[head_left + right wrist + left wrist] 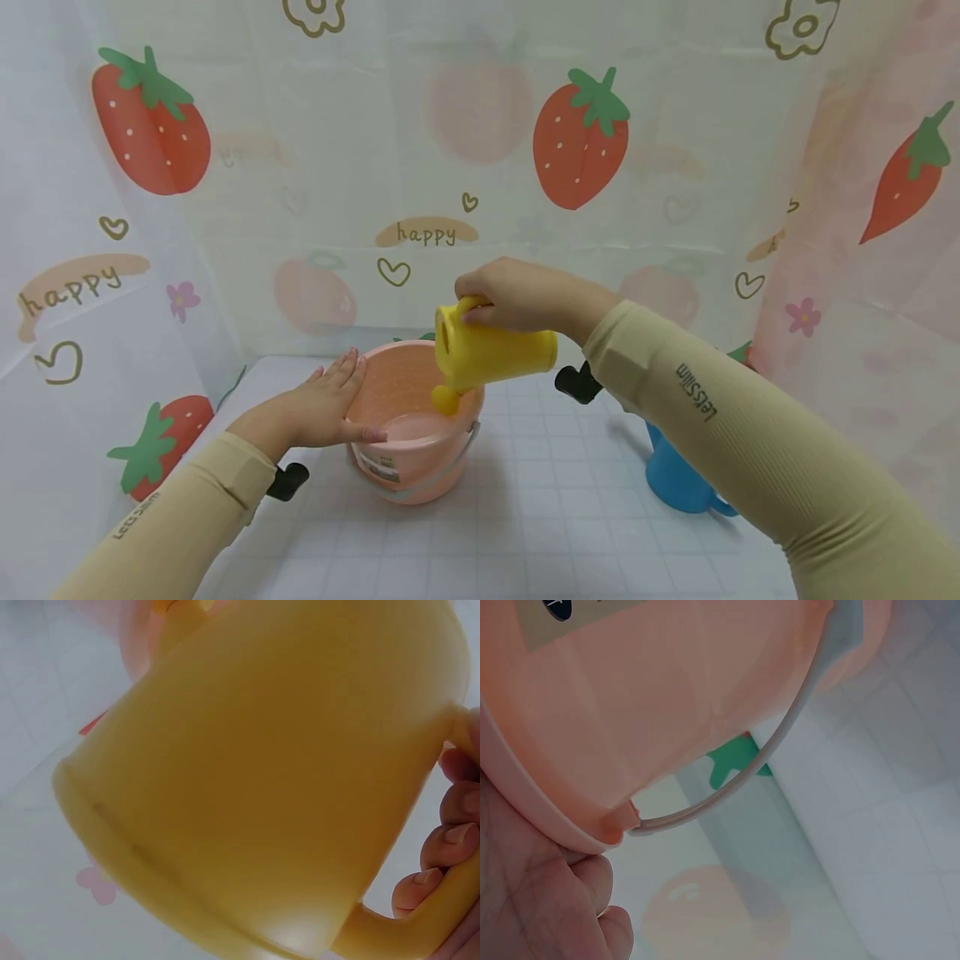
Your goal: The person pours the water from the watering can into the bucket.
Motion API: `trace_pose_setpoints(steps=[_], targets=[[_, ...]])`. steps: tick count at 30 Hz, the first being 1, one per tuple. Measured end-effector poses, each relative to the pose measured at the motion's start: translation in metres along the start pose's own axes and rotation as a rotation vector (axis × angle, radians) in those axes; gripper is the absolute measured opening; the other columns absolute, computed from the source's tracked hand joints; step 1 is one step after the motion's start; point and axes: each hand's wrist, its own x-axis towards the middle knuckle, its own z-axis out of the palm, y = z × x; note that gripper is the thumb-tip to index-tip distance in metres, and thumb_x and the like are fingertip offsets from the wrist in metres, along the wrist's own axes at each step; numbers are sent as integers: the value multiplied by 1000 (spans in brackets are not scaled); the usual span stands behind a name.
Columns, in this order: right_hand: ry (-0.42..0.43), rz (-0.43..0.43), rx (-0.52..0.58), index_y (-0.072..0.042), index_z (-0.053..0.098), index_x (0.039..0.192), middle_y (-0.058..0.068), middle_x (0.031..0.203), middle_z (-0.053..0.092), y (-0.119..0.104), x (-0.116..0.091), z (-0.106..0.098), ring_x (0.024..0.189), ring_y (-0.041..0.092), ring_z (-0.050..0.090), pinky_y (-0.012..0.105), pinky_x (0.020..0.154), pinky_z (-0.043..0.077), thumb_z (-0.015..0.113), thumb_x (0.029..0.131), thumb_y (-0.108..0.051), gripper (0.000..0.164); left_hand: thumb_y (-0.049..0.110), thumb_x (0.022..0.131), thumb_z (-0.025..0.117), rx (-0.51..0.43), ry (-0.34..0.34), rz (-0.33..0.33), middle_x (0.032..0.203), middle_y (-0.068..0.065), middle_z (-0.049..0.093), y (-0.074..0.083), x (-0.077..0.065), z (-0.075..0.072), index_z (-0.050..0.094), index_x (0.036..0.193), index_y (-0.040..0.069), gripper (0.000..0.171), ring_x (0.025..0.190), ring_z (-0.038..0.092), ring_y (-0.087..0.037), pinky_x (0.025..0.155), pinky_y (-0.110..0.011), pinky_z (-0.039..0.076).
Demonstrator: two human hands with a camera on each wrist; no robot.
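A pink bucket point(427, 460) stands on the white tiled-pattern surface, its grey handle point(697, 810) hanging down at the front. My left hand point(322, 408) rests on the bucket's left rim with fingers extended, the thumb lying over the front edge. In the left wrist view the palm lies against the rim. My right hand point(513, 292) grips the handle of a yellow watering can point(502, 350), fingers curled round it in the right wrist view. The can is tipped on its side, with its round spout head point(446, 400) pointing down into the bucket's opening.
A blue vessel with a handle point(678, 479) stands at the right, partly hidden by my right sleeve point(697, 417). Strawberry-printed curtains point(360, 158) enclose the back and both sides. Each wrist carries a small black camera.
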Motion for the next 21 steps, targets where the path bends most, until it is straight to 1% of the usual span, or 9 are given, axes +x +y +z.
trace_pose_setpoints(steps=[2, 8, 11, 18, 21], targets=[[1, -6, 1, -15, 49, 79, 0, 70, 49, 0, 0, 0, 71, 14, 51, 25, 63, 40, 56, 92, -26, 18, 73, 72, 53, -3, 1, 0, 150, -24, -4, -1, 1, 1, 6, 143, -7, 116, 138, 1, -37, 108, -56, 8], [-5, -34, -16, -15, 48, 78, -1, 70, 47, -5, 2, -1, 71, 13, 49, 25, 63, 39, 55, 92, -26, 19, 81, 68, 46, -4, -6, -2, 150, -24, -3, 1, -1, -1, 6, 144, -7, 122, 138, 2, -37, 108, -55, 8], [-18, -36, -29, -15, 48, 78, -1, 70, 46, -8, 3, -2, 71, 13, 49, 25, 63, 38, 55, 92, -26, 20, 82, 67, 44, 4, -14, -7, 150, -23, -4, 3, -2, -3, 6, 144, -6, 123, 138, 2, -36, 109, -54, 8], [-28, -42, -56, -15, 49, 80, -2, 74, 51, -12, 5, 0, 73, 13, 51, 24, 65, 41, 55, 92, -26, 17, 76, 71, 49, -12, -18, 14, 148, -28, -2, 12, -8, -13, 7, 142, -11, 120, 137, 3, -41, 107, -57, 8], [-23, -44, -53, -16, 50, 80, -2, 74, 51, -12, 6, 1, 73, 12, 51, 23, 65, 41, 55, 92, -26, 17, 76, 71, 49, -17, -25, 15, 148, -28, -2, 14, -10, -14, 7, 142, -11, 119, 137, 3, -41, 108, -56, 8]])
